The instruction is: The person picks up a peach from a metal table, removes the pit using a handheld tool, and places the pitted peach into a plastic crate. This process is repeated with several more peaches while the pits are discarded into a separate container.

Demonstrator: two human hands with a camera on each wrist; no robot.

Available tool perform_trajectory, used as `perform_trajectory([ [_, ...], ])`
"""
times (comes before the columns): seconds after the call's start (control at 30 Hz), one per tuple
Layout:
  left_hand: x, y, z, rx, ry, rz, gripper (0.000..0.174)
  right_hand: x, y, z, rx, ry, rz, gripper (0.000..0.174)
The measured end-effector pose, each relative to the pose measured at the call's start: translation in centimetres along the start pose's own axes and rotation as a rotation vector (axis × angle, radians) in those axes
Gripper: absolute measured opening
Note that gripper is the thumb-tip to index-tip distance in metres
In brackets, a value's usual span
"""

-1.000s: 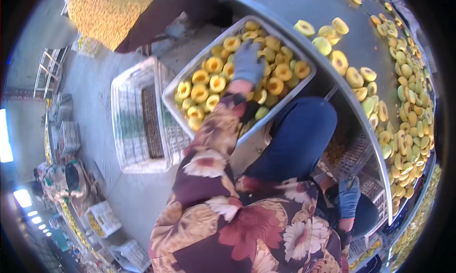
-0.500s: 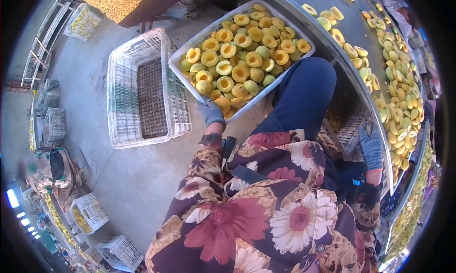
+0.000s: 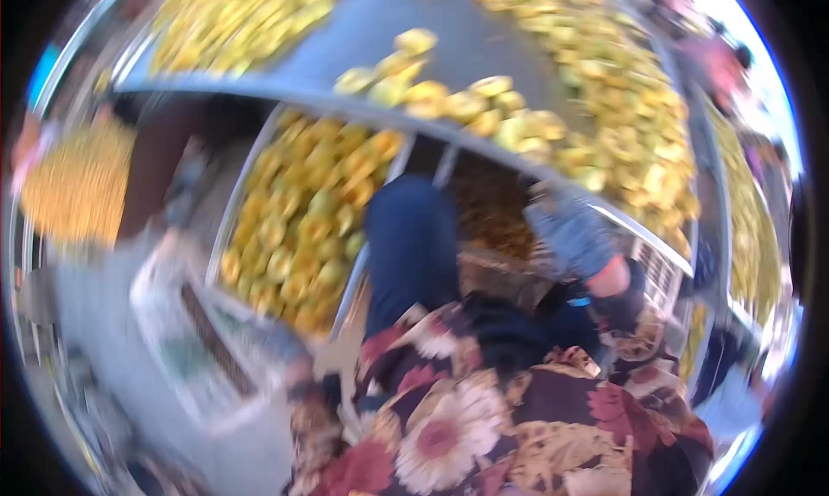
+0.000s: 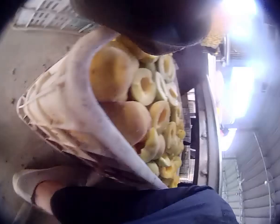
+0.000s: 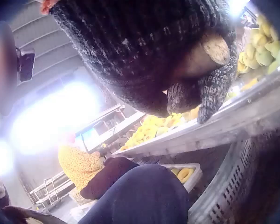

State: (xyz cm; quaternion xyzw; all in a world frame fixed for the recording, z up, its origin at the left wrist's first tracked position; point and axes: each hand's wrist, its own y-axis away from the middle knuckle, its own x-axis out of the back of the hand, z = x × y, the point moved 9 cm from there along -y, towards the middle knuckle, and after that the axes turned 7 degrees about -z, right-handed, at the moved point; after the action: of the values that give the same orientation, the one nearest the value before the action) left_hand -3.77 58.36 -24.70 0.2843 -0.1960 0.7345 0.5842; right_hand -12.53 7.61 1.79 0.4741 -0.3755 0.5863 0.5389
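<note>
A white plastic crate (image 3: 243, 194) full of halved, pitted yellow-green stone fruit (image 3: 302, 228) stands left of the person's knee. My gloved left hand (image 3: 285, 349) is at the crate's near corner, blurred in the head view. In the left wrist view that hand (image 4: 144, 23) is a dark shape over the crate rim (image 4: 79, 88), and its fingers are hidden. On the right, my gloved hand (image 3: 574, 237) is beside the metal table's edge. Its fingers curl round a wooden handle (image 5: 217, 49), whose cut end shows in the right wrist view; the rest of the tool is hidden.
A grey-topped table (image 3: 380, 21) with a raised metal edge carries heaps of fruit halves. Below it is a container of brown scraps (image 3: 488, 202). Another white crate (image 3: 173, 349) stands on the floor at left. A person in a yellow-patterned garment (image 3: 82, 185) is close by.
My left hand has moved from among the fruit to the crate's near corner. The head view has swung toward the table, and my right hand keeps near the table edge.
</note>
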Motion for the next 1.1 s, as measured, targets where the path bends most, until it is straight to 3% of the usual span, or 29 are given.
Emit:
perform_trajectory([
  [0.03,1.2,-0.6,6.5,-0.086,-0.104,0.113,0.045,-1.8,1.4,2.9,-0.266,-0.568,0.173,0.019],
  [0.07,2.4,-0.9,13.0,-0.157,-0.213,0.233,0.047,-2.6,2.0,3.3,-0.333,-0.632,0.123,0.023],
  [0.1,2.0,-0.8,19.7,-0.256,-0.171,0.134,0.050,-5.3,2.7,4.0,-0.396,-0.761,0.073,0.028],
  [0.2,-3.1,-0.2,33.2,-0.590,-0.071,-0.032,0.048,-7.2,6.9,5.4,-0.541,-0.719,-0.007,0.034],
  [0.27,-7.6,2.6,42.6,-0.910,-0.047,-0.156,0.043,-7.5,9.4,5.8,-0.637,-0.803,-0.104,0.037],
  [0.33,-13.3,6.0,49.5,-1.150,-0.196,-0.327,0.038,-9.8,11.7,5.4,-0.624,-0.848,-0.107,0.037],
  [0.37,-16.9,6.6,51.5,-1.144,-0.048,-0.510,0.035,-10.5,12.3,5.5,-0.599,-0.868,-0.114,0.038],
  [0.4,-20.6,7.1,53.1,-1.131,0.100,-0.687,0.032,-10.4,13.3,5.8,-0.656,-0.907,-0.120,0.037],
  [0.53,-31.8,7.8,58.8,-1.232,-0.302,-0.683,0.035,-11.2,16.8,5.7,-0.700,-1.045,0.014,0.031],
  [0.6,-35.7,7.5,60.6,-1.086,-0.425,-0.807,0.040,-11.9,18.1,5.2,-0.727,-1.090,0.093,0.027],
  [0.63,-37.2,7.6,60.8,-1.008,-0.483,-0.867,0.044,-12.0,18.6,5.2,-0.742,-1.111,0.131,0.025],
  [0.73,-40.9,10.6,59.8,-1.064,-0.781,-1.071,0.049,-12.5,18.9,5.1,-0.751,-1.098,0.105,0.022],
  [0.83,-43.1,12.0,58.8,-1.300,-0.874,-1.049,0.051,-12.4,18.8,5.5,-0.694,-1.090,0.155,0.023],
  [0.87,-41.9,13.5,59.1,-1.258,-0.939,-1.144,0.051,-12.1,19.3,5.7,-0.690,-1.070,0.177,0.024],
  [0.9,-41.3,14.1,59.8,-1.321,-0.890,-1.086,0.052,-12.3,19.8,5.7,-0.699,-1.074,0.235,0.025],
  [0.93,-41.6,13.4,59.4,-1.179,-1.056,-1.010,0.050,-13.0,19.7,5.6,-0.698,-1.078,0.295,0.026],
  [0.97,-42.4,12.0,59.8,-1.315,-0.967,-0.783,0.046,-13.0,19.8,5.5,-0.685,-1.083,0.358,0.027],
  [1.03,-41.5,12.7,59.7,-1.260,-1.127,-0.709,0.045,-12.9,19.6,5.8,-0.728,-1.114,0.190,0.029],
  [1.07,-40.9,13.8,60.4,-1.325,-1.069,-0.676,0.042,-13.1,19.5,5.7,-0.735,-1.131,0.108,0.030],
  [1.1,-40.3,14.7,61.1,-1.383,-1.012,-0.635,0.040,-13.2,19.6,5.7,-0.725,-1.163,0.174,0.031],
])
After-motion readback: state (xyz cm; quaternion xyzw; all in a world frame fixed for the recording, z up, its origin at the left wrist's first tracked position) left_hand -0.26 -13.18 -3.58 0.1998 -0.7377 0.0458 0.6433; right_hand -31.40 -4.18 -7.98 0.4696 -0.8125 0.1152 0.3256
